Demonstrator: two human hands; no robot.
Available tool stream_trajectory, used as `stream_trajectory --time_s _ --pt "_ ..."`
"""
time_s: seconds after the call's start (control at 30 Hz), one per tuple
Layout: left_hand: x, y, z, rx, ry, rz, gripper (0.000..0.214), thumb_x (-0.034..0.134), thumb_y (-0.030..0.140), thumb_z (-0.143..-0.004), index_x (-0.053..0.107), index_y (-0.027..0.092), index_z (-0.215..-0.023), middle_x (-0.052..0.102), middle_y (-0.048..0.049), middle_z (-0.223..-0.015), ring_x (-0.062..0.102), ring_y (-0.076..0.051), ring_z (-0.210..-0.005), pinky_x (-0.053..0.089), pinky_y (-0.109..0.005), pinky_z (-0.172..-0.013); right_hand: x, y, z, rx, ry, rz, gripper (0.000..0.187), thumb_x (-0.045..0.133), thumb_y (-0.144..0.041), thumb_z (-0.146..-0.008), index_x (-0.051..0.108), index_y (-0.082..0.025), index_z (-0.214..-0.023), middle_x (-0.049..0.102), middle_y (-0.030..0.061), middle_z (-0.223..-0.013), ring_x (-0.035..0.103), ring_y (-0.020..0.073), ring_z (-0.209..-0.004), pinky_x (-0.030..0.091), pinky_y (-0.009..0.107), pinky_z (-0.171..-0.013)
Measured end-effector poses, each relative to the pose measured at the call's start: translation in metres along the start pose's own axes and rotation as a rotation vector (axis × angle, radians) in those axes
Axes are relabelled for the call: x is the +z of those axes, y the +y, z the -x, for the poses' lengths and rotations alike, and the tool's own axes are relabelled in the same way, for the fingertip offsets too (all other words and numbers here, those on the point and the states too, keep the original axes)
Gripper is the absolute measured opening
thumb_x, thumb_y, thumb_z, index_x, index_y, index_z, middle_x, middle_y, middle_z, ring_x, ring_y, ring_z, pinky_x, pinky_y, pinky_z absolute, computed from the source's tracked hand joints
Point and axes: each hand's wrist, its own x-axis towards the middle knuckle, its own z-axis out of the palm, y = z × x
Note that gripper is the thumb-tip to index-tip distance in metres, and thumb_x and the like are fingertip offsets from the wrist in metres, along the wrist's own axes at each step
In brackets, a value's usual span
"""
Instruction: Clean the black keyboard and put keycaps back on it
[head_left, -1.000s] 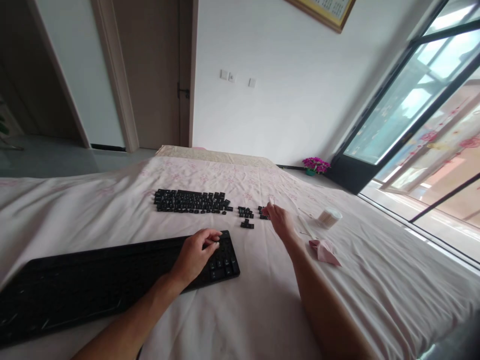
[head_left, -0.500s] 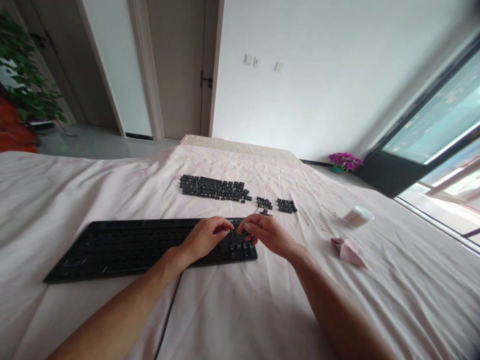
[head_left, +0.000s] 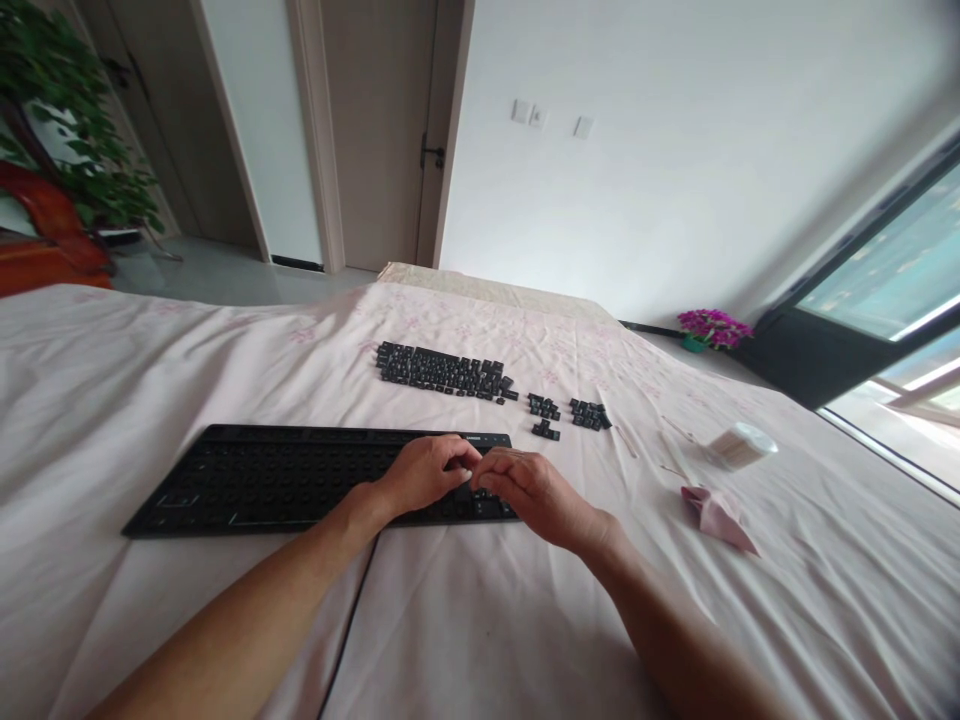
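Note:
A black keyboard lies on the cloth, most of its keycaps off. My left hand is over its right part, thumb and fingers drawn together; anything between them is too small to make out. My right hand rests over the number pad, fingers bent down and closed, their tips meeting the left fingertips. What the right fingers grip is hidden. Beyond the keyboard are a large group of loose black keycaps and smaller keycap groups to the right.
A clear tub of cotton swabs and a folded pink cloth lie at the right, with several loose swabs nearby. The keyboard's cable runs toward me. A wrinkled pale pink sheet covers the surface.
The view has shifted a little, moving the scene right. My right hand has lowered and flattened over the number pad, hiding more keys. My left hand stays close beside it.

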Motion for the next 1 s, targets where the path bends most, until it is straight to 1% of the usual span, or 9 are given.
stream_trajectory --time_s 0.1,0.17,0.23,0.4,0.57,0.7,0.77,0.87,1.0 --pt "-0.001 0.000 0.000 0.015 -0.025 -0.040 0.017 0.056 0.021 -0.079 0.069 0.023 -0.090 0.070 0.0028 -0.088 0.061 -0.012 -0.076 0.041 -0.022 -0.068 0.003 -0.002 -0.001 -0.083 0.000 0.057 0.025 0.043 -0.023 -0.096 0.066 -0.020 -0.088 0.066 0.0020 -0.091 0.060 0.0133 -0.084 0.045 0.026 -0.081" --pt "-0.002 0.001 0.000 0.025 -0.043 -0.055 0.015 0.056 0.024 -0.081 0.069 0.023 -0.088 0.069 0.0022 -0.088 0.061 -0.013 -0.077 0.041 -0.022 -0.069 0.003 0.001 -0.001 -0.103 -0.007 0.073 0.025 0.042 -0.023 -0.097 0.066 -0.020 -0.089 0.066 0.0022 -0.090 0.060 0.0138 -0.085 0.046 0.027 -0.082" --pt "-0.002 0.001 0.000 0.041 -0.062 -0.059 0.015 0.056 0.026 -0.081 0.070 0.023 -0.088 0.069 0.0017 -0.088 0.061 -0.013 -0.078 0.041 -0.022 -0.069 0.002 0.006 -0.001 -0.078 -0.006 0.053 0.024 0.044 -0.025 -0.096 0.066 -0.020 -0.089 0.066 0.0024 -0.088 0.060 0.0138 -0.082 0.047 0.026 -0.080" --pt "-0.003 -0.001 0.001 0.108 -0.090 -0.059 0.015 0.060 0.021 -0.079 0.070 0.025 -0.090 0.068 0.0021 -0.090 0.060 -0.015 -0.083 0.041 -0.023 -0.071 0.000 0.015 0.002 0.048 0.011 -0.058 0.026 0.044 -0.029 -0.096 0.066 -0.018 -0.086 0.066 0.0033 -0.088 0.059 0.0113 -0.067 0.048 0.023 -0.064" --pt "-0.002 -0.003 0.000 0.156 -0.102 -0.041 0.011 0.061 0.030 -0.082 0.068 0.023 -0.084 0.068 0.0012 -0.089 0.060 -0.015 -0.082 0.040 -0.023 -0.072 0.004 0.000 0.000 -0.076 -0.027 0.099 0.027 0.041 -0.026 -0.096 0.067 -0.020 -0.088 0.066 0.0036 -0.088 0.060 0.0150 -0.080 0.047 0.027 -0.076" --pt "-0.001 -0.004 0.001 0.156 -0.099 -0.041 0.011 0.061 0.031 -0.083 0.065 0.021 -0.081 0.066 0.0008 -0.086 0.058 -0.014 -0.079 0.038 -0.023 -0.069 0.007 -0.006 -0.005 -0.096 -0.052 0.141 0.026 0.042 -0.025 -0.096 0.065 -0.020 -0.085 0.066 0.0033 -0.088 0.060 0.0148 -0.080 0.045 0.027 -0.075" --pt "0.001 -0.005 0.001 0.119 -0.083 -0.070 0.010 0.065 0.030 -0.079 0.063 0.020 -0.078 0.065 0.0013 -0.082 0.057 -0.014 -0.075 0.037 -0.023 -0.066 0.008 -0.003 -0.007 -0.086 -0.037 0.114 0.025 0.043 -0.026 -0.096 0.064 -0.019 -0.085 0.066 0.0029 -0.087 0.060 0.0147 -0.080 0.045 0.026 -0.076" --pt "0.005 -0.005 0.002 0.074 -0.051 -0.096 0.016 0.069 0.035 -0.076 0.063 0.020 -0.077 0.062 0.0019 -0.077 0.055 -0.014 -0.073 0.035 -0.024 -0.064 0.010 0.005 -0.005 -0.066 0.006 0.045 0.027 0.041 -0.030 -0.097 0.062 -0.019 -0.084 0.065 0.0023 -0.085 0.059 0.0137 -0.077 0.046 0.026 -0.075" --pt "0.010 -0.004 0.002 0.122 -0.053 -0.053 0.020 0.062 0.041 -0.082 0.065 0.022 -0.075 0.064 0.0017 -0.079 0.056 -0.015 -0.079 0.038 -0.025 -0.071 0.018 0.018 0.001 -0.107 0.071 0.009 0.032 0.035 -0.032 -0.098 0.058 -0.020 -0.079 0.063 0.0032 -0.080 0.057 0.0145 -0.076 0.046 0.028 -0.075"
